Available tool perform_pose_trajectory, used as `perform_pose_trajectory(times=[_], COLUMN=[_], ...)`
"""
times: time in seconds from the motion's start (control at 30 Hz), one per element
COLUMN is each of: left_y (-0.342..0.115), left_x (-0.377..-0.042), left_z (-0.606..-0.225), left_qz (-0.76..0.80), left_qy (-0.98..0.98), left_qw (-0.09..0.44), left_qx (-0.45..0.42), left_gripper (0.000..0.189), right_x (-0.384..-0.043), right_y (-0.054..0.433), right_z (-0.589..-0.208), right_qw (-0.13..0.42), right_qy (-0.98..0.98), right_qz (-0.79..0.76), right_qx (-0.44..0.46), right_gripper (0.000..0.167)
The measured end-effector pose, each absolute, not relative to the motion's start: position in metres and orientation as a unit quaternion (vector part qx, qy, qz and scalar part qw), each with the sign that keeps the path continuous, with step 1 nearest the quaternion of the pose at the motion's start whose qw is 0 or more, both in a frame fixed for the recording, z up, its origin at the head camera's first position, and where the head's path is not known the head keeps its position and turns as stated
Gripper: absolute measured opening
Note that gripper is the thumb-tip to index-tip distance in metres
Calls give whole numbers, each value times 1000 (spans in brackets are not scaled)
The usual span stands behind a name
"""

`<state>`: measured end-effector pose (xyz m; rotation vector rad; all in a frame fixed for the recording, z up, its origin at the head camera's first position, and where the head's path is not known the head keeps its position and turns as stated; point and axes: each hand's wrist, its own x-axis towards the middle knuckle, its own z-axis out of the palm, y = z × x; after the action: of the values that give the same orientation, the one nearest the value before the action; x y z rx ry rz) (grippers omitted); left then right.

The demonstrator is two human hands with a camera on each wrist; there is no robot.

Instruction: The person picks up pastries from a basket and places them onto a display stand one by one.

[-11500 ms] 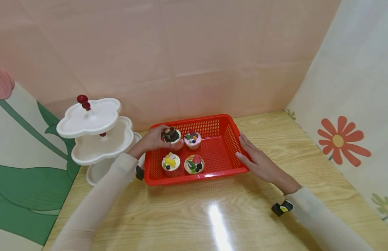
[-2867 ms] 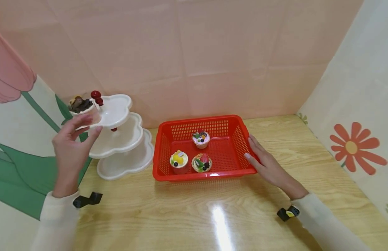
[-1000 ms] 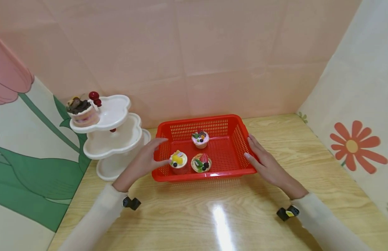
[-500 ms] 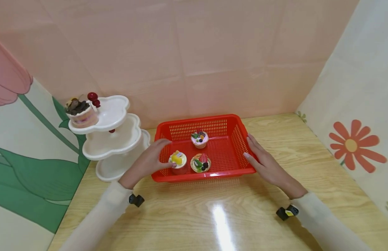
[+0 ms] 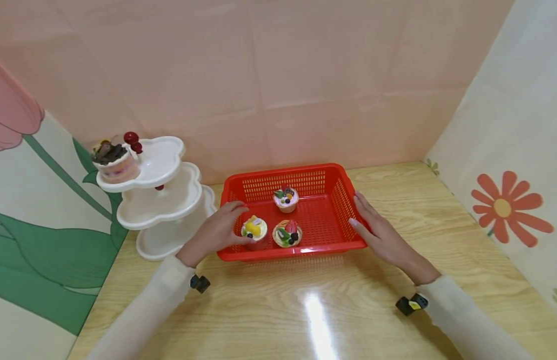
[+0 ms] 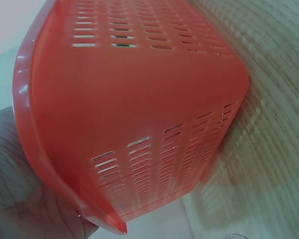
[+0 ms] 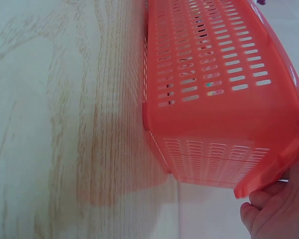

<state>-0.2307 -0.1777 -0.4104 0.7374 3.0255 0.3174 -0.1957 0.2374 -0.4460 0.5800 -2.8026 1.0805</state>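
Note:
My left hand (image 5: 217,230) reaches over the left rim of a red plastic basket (image 5: 323,245). Its thumb and fingers are spread around a cupcake with yellow fruit (image 5: 254,228); a gap shows behind the cupcake, by the fingertips. Right of it sits a strawberry-topped tart (image 5: 287,234), and farther back a pink-creamed cupcake (image 5: 285,200). My right hand (image 5: 384,237) holds the basket's right end, thumb over the rim and fingers outside; in the right wrist view those fingers (image 7: 264,204) bend below the rim. A chocolate-topped cupcake (image 5: 116,165) rests on the top tier of a white stand (image 5: 163,159).
The three-tier stand rises left of the basket, its lower tiers (image 5: 161,200) scalloped, with a red knob (image 5: 131,137) on top. Everything stands on a wooden table (image 5: 260,310). A pink backdrop (image 5: 305,85) closes off the back, and flower-printed panels (image 5: 503,115) flank both sides.
The chocolate cupcake went from the basket to the stand's top tier, and my left hand let go of it. That hand came back to the yellow-fruit cupcake. My right hand stayed on the basket.

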Motion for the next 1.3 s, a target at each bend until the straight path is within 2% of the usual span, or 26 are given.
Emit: perform_pose_trajectory(times=[0.6,1.3], left_y=[-169,-165], left_x=[-240,-241], left_z=[-403,-407], left_qz=[27,13], left_qy=[956,955], left_qw=[24,44], left_qx=[290,292], left_gripper=[75,80], right_x=[-196,-197], right_y=[237,237], right_z=[-446,-448], right_qw=[41,35], right_qy=[-916,-919], right_qz=[355,353], right_qx=[182,173], right_gripper=[68,69])
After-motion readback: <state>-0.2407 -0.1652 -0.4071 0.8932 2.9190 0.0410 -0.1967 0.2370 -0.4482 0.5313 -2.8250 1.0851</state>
